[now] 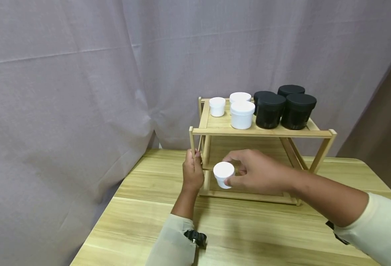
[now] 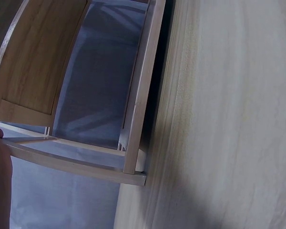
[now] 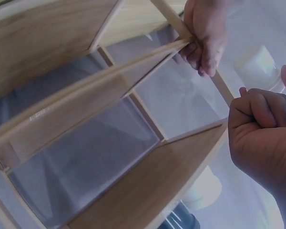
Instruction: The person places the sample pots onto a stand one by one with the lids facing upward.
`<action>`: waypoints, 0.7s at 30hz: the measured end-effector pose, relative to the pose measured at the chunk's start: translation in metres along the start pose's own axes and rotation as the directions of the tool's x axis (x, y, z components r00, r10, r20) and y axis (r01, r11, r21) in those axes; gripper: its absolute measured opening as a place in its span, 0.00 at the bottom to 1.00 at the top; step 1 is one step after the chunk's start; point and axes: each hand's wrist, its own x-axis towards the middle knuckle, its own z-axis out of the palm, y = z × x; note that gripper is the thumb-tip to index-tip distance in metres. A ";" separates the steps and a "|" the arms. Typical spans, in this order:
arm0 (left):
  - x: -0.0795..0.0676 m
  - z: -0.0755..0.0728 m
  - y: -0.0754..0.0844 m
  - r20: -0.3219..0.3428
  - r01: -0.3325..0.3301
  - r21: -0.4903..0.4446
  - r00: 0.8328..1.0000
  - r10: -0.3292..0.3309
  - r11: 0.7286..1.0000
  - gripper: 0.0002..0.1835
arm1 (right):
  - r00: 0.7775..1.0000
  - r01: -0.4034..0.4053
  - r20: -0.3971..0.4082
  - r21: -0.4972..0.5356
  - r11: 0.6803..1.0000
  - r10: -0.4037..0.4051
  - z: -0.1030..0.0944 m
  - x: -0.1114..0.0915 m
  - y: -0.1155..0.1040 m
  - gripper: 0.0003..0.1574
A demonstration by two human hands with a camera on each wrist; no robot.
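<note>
My right hand (image 1: pixel 258 170) pinches a small white lidded jar (image 1: pixel 223 174) between thumb and fingers, in front of the wooden rack (image 1: pixel 248 132). The jar is upright in the head view, held off the table. In the right wrist view, the same jar (image 3: pixel 255 64) shows beyond my right hand (image 3: pixel 264 131). My left hand (image 1: pixel 193 171) grips the rack's left front post, fingers curled round it. At the left wrist view's edge, only part of the left hand (image 2: pixel 0 179) shows.
On the rack's top shelf stand a small white jar (image 1: pixel 217 107), two larger white jars (image 1: pixel 242 116) and several black jars (image 1: pixel 270 112). The rack sits on a wooden table (image 1: pixel 142 218). Grey curtain (image 1: pixel 82 92) hangs behind and to the left.
</note>
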 end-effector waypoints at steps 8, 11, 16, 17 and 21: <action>0.000 0.001 -0.002 -0.001 0.005 -0.010 1.000 -0.005 1.000 0.14 | 1.000 -0.023 0.006 0.024 0.999 0.023 -0.018 0.003 -0.008 0.25; 0.000 0.001 -0.002 0.005 0.001 -0.020 1.000 -0.001 1.000 0.15 | 1.000 -0.026 0.016 0.023 0.999 0.026 -0.024 0.005 -0.010 0.26; 0.001 0.000 -0.002 0.004 -0.005 -0.014 1.000 0.005 1.000 0.13 | 0.999 -0.027 0.018 -0.004 1.000 0.027 -0.032 0.007 -0.013 0.28; 0.001 0.000 -0.002 0.004 -0.004 -0.012 1.000 0.004 1.000 0.13 | 1.000 -0.026 0.016 -0.011 1.000 0.026 -0.034 0.007 -0.014 0.28; 0.001 -0.001 -0.002 0.003 0.008 -0.007 1.000 -0.008 1.000 0.12 | 1.000 -0.004 -0.001 -0.032 0.999 0.004 -0.038 0.011 -0.017 0.27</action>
